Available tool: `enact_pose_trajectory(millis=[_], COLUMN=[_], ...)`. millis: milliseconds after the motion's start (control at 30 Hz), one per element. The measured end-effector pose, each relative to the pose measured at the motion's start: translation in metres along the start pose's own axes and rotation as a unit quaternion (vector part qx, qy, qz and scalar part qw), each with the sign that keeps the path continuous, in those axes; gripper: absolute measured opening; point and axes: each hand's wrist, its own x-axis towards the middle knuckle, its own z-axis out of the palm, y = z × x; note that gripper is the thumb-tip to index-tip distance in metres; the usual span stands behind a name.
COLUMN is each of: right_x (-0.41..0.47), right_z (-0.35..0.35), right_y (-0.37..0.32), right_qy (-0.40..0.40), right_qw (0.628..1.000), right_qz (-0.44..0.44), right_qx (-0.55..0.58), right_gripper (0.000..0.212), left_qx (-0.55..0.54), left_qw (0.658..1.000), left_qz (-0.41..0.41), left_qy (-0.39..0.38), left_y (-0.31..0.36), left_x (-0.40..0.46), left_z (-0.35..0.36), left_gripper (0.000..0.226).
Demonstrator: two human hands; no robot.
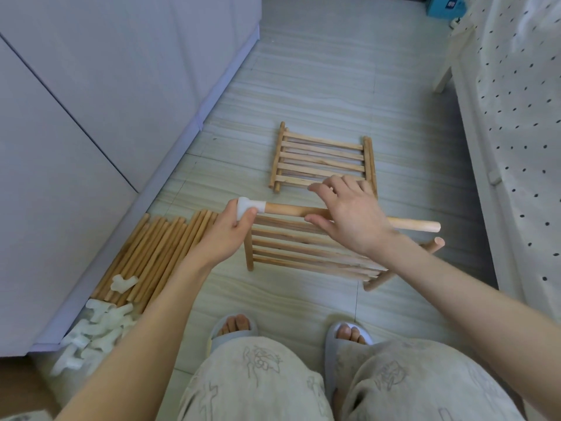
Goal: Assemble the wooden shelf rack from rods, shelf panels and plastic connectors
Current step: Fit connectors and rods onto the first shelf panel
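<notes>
My left hand grips a white plastic connector fitted on the left end of a wooden rod, which is held level above the floor. My right hand lies over the middle of that rod with its fingers spread and fairly straight and its thumb just below the rod. Under the rod a slatted shelf panel lies on the floor. A second shelf panel lies farther away. A pile of loose rods and a heap of white connectors sit at my left.
A white cabinet runs along the left. A bed with a dotted sheet stands on the right. My feet in grey slippers are on the tiled floor near the panel. A blue box sits far back.
</notes>
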Motion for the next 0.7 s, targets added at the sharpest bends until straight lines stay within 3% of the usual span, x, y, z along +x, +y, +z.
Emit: enact_pose_trajectory(millis=[100, 300, 533, 700], right_x=[0.008, 0.004, 0.011, 0.018], right_z=[0.01, 0.021, 0.012, 0.008], right_y=[0.008, 0.009, 0.005, 0.002], right_qy=[-0.108, -0.071, -0.154, -0.166], right_qw=[0.992, 0.993, 0.976, 0.97], right_qz=[0.02, -0.027, 0.028, 0.021], right_qx=[0.054, 0.095, 0.154, 0.174], right_gripper=[0.045, 0.044, 0.032, 0.032], left_qx=[-0.008, -0.035, -0.039, -0.072], left_qw=[1.0, 0.999, 0.999, 0.997], left_qz=[0.005, 0.019, 0.035, 0.021], left_qy=[0.005, -0.007, -0.012, -0.02], left_y=[0.0, -0.012, -0.016, -0.011], left_x=[0.002, -0.002, 0.0, -0.006], left_z=[0.0, 0.003, 0.0, -0.003], left_gripper=[0.025, 0.029, 0.039, 0.033])
